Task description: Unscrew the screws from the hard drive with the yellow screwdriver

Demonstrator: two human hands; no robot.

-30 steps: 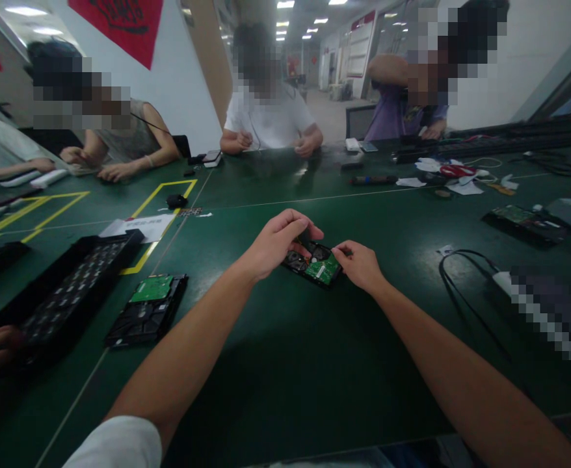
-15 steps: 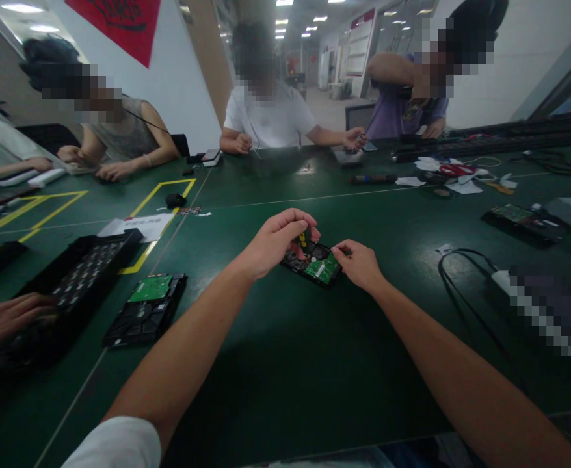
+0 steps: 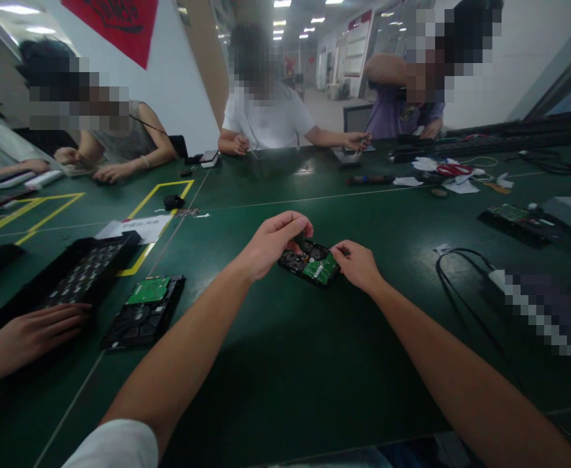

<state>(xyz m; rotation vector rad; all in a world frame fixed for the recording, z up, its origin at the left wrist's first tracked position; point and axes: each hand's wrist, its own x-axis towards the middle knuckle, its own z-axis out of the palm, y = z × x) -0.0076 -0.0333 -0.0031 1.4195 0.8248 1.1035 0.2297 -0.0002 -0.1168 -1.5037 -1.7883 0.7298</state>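
A hard drive [image 3: 320, 268] lies on the green table in front of me, its green circuit board facing up. Over its far left part, the fingers of my left hand [image 3: 281, 235] are closed around a screwdriver [image 3: 302, 243]. Most of the tool is hidden by the hand; only a dark bit shows below the fingers. At the drive's right edge my right hand [image 3: 356, 261] pinches the corner between thumb and fingertips.
A second hard drive [image 3: 145, 312] lies to the left. Beside it another person's hand [image 3: 46, 331] rests at a long black tray [image 3: 103, 250]. To the right are a cable [image 3: 441, 273] and another drive-like unit [image 3: 519, 224]. Several people sit around the table.
My left hand has turned a little on the screwdriver, whose yellow handle showed before. The other person's hand at the left has slid right along the tray. My right hand stays on the drive.
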